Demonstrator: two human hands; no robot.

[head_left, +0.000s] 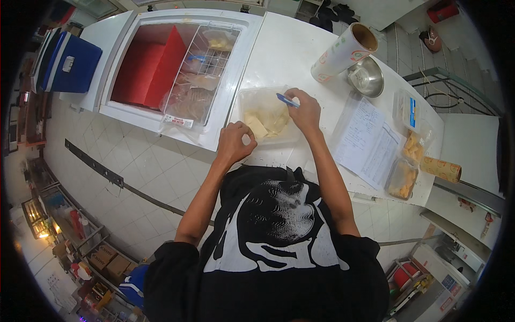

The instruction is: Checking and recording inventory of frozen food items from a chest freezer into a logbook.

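A clear rectangular plastic tub point(242, 97) sits on the white worktop in front of me. Inside it, pale yellow pieces point(256, 125) lie in or under thin clear plastic film. My right hand point(305, 110) is closed round a slim blue pen point(287, 100) above the tub's right side, its tip pointing left. At the tub's near left corner is my left hand point(234, 141), thumb and forefinger curled into a ring. Whatever those fingers pinch, if anything, is hidden.
To the left, an open chest freezer point(257, 21) holds a red divider point(145, 67) and a wire basket point(228, 28) of bagged food. On the right are a film roll point(335, 58), a metal bowl point(375, 80), written sheets point(362, 142) and tubs of yellow-orange pieces point(402, 180).
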